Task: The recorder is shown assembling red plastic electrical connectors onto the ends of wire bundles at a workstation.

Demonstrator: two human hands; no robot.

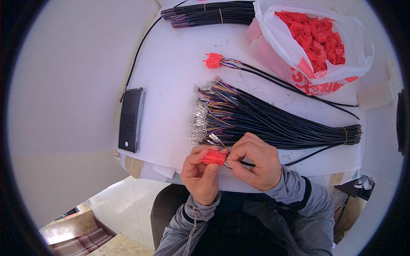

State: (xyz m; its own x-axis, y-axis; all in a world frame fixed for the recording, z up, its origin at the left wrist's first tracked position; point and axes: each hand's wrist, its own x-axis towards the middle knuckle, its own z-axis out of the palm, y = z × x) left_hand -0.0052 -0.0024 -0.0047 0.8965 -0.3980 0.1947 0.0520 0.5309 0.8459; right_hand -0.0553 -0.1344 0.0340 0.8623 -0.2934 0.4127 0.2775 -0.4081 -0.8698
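Observation:
Between the thumb and fingers of my left hand (200,177) is a red plastic connector housing (214,157), held at the table's near edge. My right hand (256,162) pinches a thin wire right at the housing's right side; its fingertips hide the wire's end. That wire belongs to a black cable (309,156) running off to the right under my hand. A few loose wires with metal terminals (215,138) stick up just beyond the housing. Past my hands lies a large bundle of black cables (277,115), its stripped, terminal-tipped wires fanned out at the left.
A red connector (212,60) with two black cables attached lies farther back. Behind it, a white plastic bag (273,38) holds many red housings (318,40). Another tied cable bundle (213,13) is at the far edge. A phone (131,119) rests at the table's left edge.

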